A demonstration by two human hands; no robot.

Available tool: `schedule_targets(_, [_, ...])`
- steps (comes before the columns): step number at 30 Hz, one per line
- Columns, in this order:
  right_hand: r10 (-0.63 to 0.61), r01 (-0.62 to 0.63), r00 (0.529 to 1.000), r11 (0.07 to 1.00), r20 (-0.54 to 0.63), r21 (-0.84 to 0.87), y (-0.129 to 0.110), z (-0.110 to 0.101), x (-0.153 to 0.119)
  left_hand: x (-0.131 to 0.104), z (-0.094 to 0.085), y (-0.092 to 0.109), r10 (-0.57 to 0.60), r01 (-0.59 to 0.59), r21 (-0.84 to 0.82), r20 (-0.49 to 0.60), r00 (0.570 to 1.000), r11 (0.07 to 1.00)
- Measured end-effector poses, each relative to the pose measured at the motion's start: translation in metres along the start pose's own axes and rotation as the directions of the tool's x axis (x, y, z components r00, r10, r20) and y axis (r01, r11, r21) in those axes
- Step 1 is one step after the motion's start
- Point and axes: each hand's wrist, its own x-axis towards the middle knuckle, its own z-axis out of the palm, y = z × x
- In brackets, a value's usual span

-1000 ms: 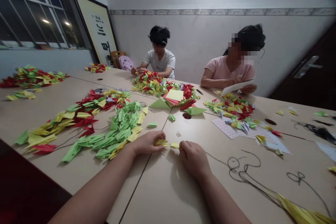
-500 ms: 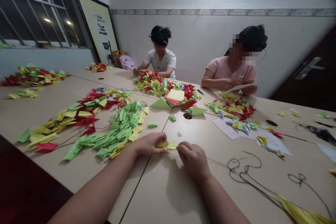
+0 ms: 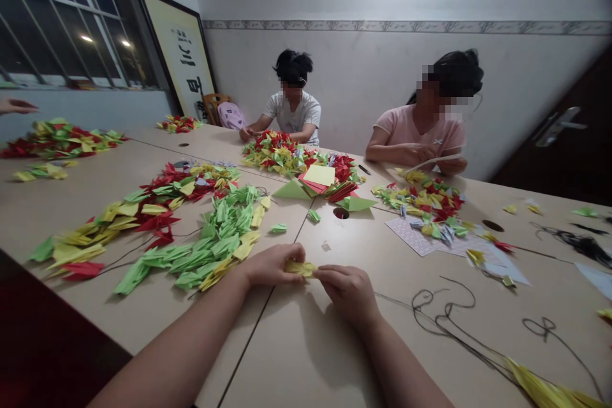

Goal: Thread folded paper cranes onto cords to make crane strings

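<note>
Between my hands, just above the table (image 3: 287,363), is a folded yellow paper piece (image 3: 301,268). My left hand (image 3: 275,264) grips its left part between thumb and fingers. On the right, my right hand (image 3: 349,290) has its fingers pinched together at the paper's right end. A dark string (image 3: 394,300) runs from beside my right hand toward loose coils at the right. Left of my left hand lie a heap of green folded papers (image 3: 215,236) and a row of yellow ones (image 3: 246,245).
Two people sit across the table behind mixed piles of folded paper (image 3: 277,153). Square sheets (image 3: 320,174) lie in the middle. Patterned sheets (image 3: 415,236) and tangled strings (image 3: 447,312) are at the right. Another person's hand (image 3: 18,106) shows at the far left.
My right hand's fingers have shifted slightly left along the yellow paper, and less of it shows between my hands. Another person's hand has come into view at the far left.
</note>
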Motion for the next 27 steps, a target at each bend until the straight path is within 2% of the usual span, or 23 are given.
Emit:
schedule_targets(5, [0.073, -0.07, 0.997, 0.994, -0.034, 0.084, 0.0025, -0.0015, -0.0015, 0.0014, 0.0006, -0.0057, -0.025, 0.026, -0.077, 0.01, 1.0, 0.997])
schedule_targets(12, [0.08, -0.08, 0.997, 0.995, -0.001, 0.054, 0.0026, 0.0037, -0.0007, 0.0006, 0.0003, -0.0033, -0.009, 0.015, -0.173, 0.037, 0.999, 0.985])
schedule_targets(18, [0.106, -0.102, 0.993, 0.991, 0.045, -0.083, 0.0018, 0.004, -0.001, 0.0026, -0.0004, 0.0013, 0.025, -0.025, 0.02, 0.0, 1.0, 0.999])
schedule_targets(27, [0.129, -0.111, 0.989, 0.967, 0.067, -0.228, 0.0013, -0.0019, -0.0012, 0.0018, -0.0019, 0.0013, -0.016, 0.017, 0.041, -0.017, 1.0, 0.999])
